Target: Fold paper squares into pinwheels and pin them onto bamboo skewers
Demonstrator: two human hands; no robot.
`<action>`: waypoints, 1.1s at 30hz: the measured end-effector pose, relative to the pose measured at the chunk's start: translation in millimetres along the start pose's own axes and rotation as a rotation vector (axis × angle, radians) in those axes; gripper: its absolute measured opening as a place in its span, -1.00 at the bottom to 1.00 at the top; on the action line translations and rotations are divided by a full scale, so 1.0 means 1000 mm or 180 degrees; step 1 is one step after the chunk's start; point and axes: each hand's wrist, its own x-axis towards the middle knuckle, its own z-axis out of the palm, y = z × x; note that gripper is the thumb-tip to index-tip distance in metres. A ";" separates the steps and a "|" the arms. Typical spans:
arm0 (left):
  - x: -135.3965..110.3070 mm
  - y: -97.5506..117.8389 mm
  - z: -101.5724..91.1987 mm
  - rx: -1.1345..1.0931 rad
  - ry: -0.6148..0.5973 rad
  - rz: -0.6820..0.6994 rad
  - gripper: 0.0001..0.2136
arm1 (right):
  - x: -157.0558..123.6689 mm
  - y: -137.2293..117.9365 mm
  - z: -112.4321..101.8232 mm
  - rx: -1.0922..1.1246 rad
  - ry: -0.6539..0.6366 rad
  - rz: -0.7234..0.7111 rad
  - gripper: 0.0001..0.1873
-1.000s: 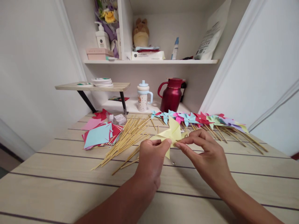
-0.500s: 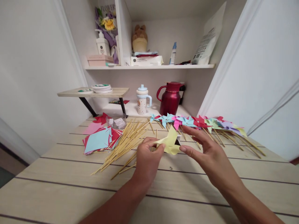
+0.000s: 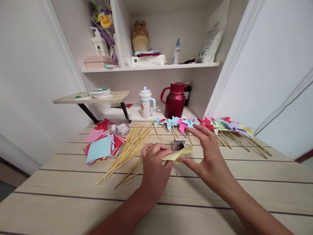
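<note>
A pale yellow paper pinwheel (image 3: 179, 154) is tilted nearly edge-on above the table. My left hand (image 3: 156, 166) pinches its left side between thumb and fingers. My right hand (image 3: 207, 153) is open, fingers spread and raised, with the thumb tip at the pinwheel's lower right edge. Just behind the paper stands a small white open box (image 3: 179, 140) with dark contents I cannot make out. A tiny shiny piece (image 3: 176, 173) lies on the table below the pinwheel. Left of my left hand lies a loose bundle of thin wooden sticks (image 3: 127, 151).
Coloured paper squares (image 3: 99, 149) are stacked at the left, near a clear box of small packets (image 3: 122, 129). Several finished pinwheels on sticks (image 3: 217, 125) lie along the back right. A light blue-lidded cup (image 3: 145, 106) and a red jug (image 3: 175, 101) stand behind; a small raised shelf (image 3: 119, 95) is back left.
The yellow pinwheel has turned from face-on to nearly edge-on, uncovering the small white box behind it. My right hand has shifted slightly left. The camera view has moved a little.
</note>
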 end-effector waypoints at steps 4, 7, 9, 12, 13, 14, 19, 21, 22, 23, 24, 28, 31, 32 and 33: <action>-0.002 0.001 -0.001 0.0282 -0.0028 0.0390 -0.80 | -0.001 -0.008 -0.001 -0.0413 0.0106 -0.0432 -0.52; -0.003 0.001 -0.003 0.0432 -0.0048 0.0549 -0.80 | -0.003 -0.008 0.001 -0.0603 0.0178 -0.0596 -0.81; -0.004 0.001 -0.003 0.0484 -0.0036 0.0616 -0.81 | -0.004 -0.007 0.001 -0.0595 0.0172 -0.0615 -0.88; -0.004 0.000 -0.004 0.0511 -0.0052 0.0643 -0.84 | -0.003 -0.006 0.000 -0.0430 0.0119 -0.0573 -0.83; -0.004 0.000 -0.004 0.0520 -0.0075 0.0627 -0.85 | -0.002 -0.007 -0.001 -0.0350 0.0080 -0.0535 -0.82; -0.004 0.000 -0.003 0.0528 -0.0104 0.0612 -0.85 | -0.002 -0.007 -0.001 -0.0267 0.0027 -0.0475 -0.82; -0.002 0.002 0.000 0.0436 -0.0013 0.0390 -0.83 | 0.000 -0.008 0.001 0.0402 -0.0268 0.0224 -0.90; -0.001 0.004 0.000 0.0245 0.0238 0.0204 -0.83 | 0.000 -0.006 0.003 0.0824 -0.0332 0.0752 -0.93; 0.000 0.004 -0.002 0.0099 0.0382 0.0076 -0.80 | 0.001 -0.005 0.003 0.1057 -0.0347 0.1040 -0.88; 0.002 0.004 -0.003 -0.0068 0.0515 -0.0082 -0.72 | 0.001 -0.003 0.004 0.1301 -0.0350 0.1310 -0.83; 0.003 0.003 -0.005 -0.0257 0.0635 -0.0256 -0.63 | 0.002 -0.002 0.005 0.1553 -0.0335 0.1554 -0.81; 0.009 -0.006 -0.007 -0.1166 0.0898 -0.1146 -0.45 | 0.006 0.001 0.005 0.2416 -0.0190 0.2183 -0.79; 0.010 -0.013 -0.003 -0.2082 0.0373 -0.1960 -0.54 | 0.006 0.002 0.006 0.2703 -0.0009 0.2334 -0.76; 0.010 -0.014 -0.001 -0.2313 0.0099 -0.2163 -0.56 | 0.006 0.002 0.006 0.2737 0.0037 0.2358 -0.76; 0.008 -0.013 0.000 -0.2475 -0.0123 -0.2302 -0.56 | 0.005 0.002 0.007 0.2756 0.0061 0.2371 -0.75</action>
